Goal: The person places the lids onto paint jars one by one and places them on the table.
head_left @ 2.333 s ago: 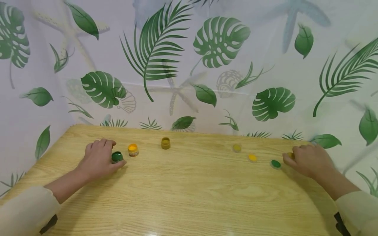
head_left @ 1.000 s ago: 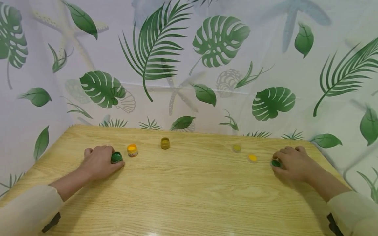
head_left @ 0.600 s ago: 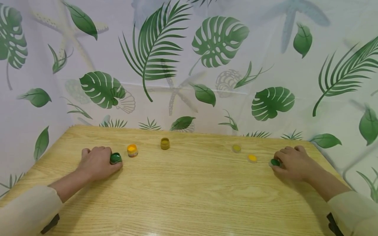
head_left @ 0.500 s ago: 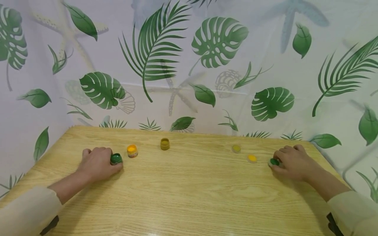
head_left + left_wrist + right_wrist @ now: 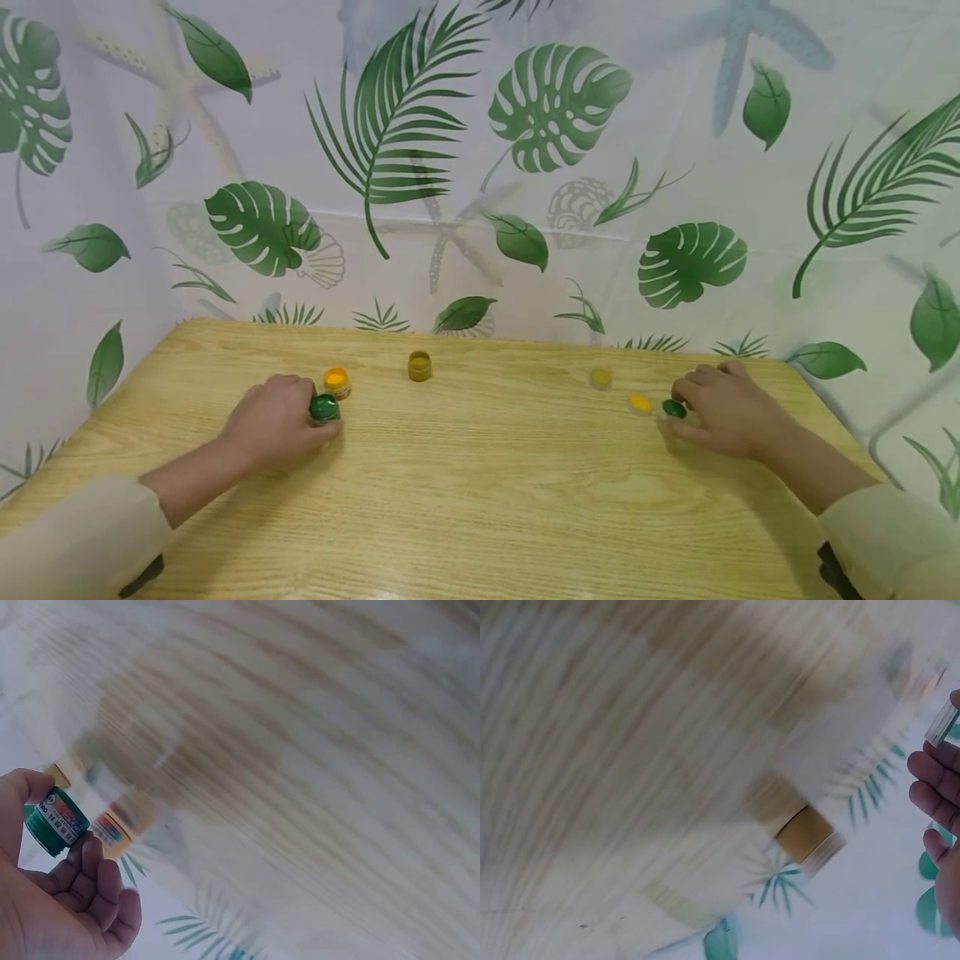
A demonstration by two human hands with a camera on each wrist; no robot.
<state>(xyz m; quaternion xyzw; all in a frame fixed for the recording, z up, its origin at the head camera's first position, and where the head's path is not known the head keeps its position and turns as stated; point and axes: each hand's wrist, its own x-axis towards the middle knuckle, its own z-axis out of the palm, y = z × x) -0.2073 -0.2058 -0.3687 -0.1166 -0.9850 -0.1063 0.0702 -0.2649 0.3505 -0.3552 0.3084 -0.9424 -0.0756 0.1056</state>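
Observation:
In the head view my left hand (image 5: 277, 421) grips a small open paint jar (image 5: 325, 407) filled with green, thumb on the near side. The left wrist view shows its green body and printed label (image 5: 60, 819) between thumb and fingers. On the right, my right hand (image 5: 731, 412) pinches a round lid (image 5: 674, 408) with a green inner face; the right wrist view catches that lid (image 5: 942, 724) edge-on at the fingertips. A yellow lid (image 5: 641, 403) lies just left of it on the table. Right behind the green jar stands an open yellow paint jar (image 5: 337, 382).
An open ochre jar (image 5: 420, 366) stands near the back edge of the wooden table (image 5: 480, 500). An olive lid (image 5: 601, 379) lies at the back right. The right wrist view shows another ochre jar (image 5: 806, 834). A leaf-patterned cloth (image 5: 480, 167) hangs behind the table.
My right hand has left its spot farther right and picked up the green lid, then moved left with it. My left hand has carried the green jar rightward, in front of the yellow jar.

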